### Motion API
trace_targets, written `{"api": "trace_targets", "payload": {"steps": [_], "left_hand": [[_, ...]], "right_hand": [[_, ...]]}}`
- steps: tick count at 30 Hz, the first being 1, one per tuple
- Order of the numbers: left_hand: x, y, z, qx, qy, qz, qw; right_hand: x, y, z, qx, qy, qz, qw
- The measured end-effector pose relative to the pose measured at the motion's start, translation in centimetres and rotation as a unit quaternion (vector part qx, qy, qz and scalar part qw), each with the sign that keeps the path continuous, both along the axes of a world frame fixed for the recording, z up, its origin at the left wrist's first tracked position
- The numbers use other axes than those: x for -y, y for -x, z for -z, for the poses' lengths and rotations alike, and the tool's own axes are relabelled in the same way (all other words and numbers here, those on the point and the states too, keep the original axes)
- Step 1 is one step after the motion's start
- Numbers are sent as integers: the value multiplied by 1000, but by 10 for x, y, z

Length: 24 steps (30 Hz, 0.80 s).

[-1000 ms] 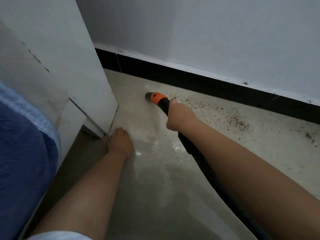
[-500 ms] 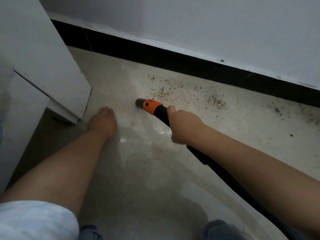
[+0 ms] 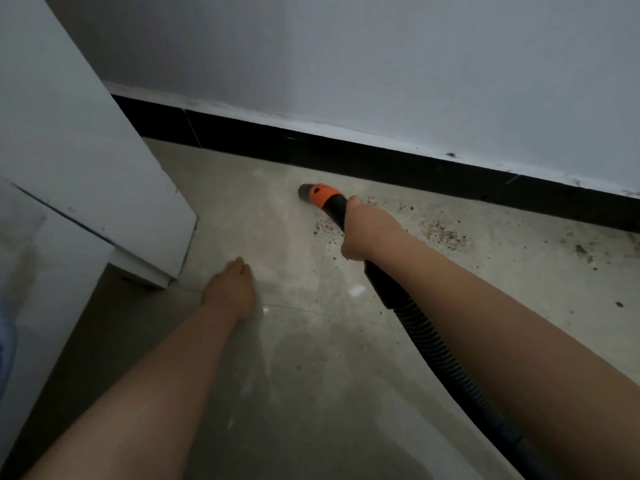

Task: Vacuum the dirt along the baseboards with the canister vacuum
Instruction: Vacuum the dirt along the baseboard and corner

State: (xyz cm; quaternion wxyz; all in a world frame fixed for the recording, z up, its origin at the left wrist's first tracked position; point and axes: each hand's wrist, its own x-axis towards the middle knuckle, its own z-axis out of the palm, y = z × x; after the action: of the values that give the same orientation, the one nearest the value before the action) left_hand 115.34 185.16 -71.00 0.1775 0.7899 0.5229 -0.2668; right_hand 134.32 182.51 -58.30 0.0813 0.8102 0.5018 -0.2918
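My right hand grips the black vacuum hose just behind its orange-collared nozzle. The nozzle tip lies low over the pale floor, a short way in front of the black baseboard. Brown dirt specks are scattered on the floor to the right of the nozzle, along the baseboard. My left hand rests flat on the floor with straight fingers, left of the hose. The canister itself is out of view.
A white cabinet stands at the left, its corner close to my left hand. A grey-white wall rises above the baseboard. Darker grime marks the floor at the far right.
The nozzle has moved away from me toward the baseboard, up to the left edge of the dirt patch. My left hand stays planted on the floor.
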Motion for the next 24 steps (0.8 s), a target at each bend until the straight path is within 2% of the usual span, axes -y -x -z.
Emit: {"api": "trace_targets", "payload": {"steps": [6, 11, 19, 24], "left_hand": [[-15, 0, -2, -18, 27, 10, 999], [-24, 3, 0, -31, 36, 35, 998], [-32, -8, -13, -53, -9, 10, 999], [-16, -13, -17, -18, -60, 20, 998]], "right_hand": [[-38, -5, -1, 1, -5, 14, 1000], [-39, -5, -5, 20, 17, -15, 1000], [23, -2, -19, 53, 96, -104, 989], [64, -5, -22, 67, 107, -115, 985]]}}
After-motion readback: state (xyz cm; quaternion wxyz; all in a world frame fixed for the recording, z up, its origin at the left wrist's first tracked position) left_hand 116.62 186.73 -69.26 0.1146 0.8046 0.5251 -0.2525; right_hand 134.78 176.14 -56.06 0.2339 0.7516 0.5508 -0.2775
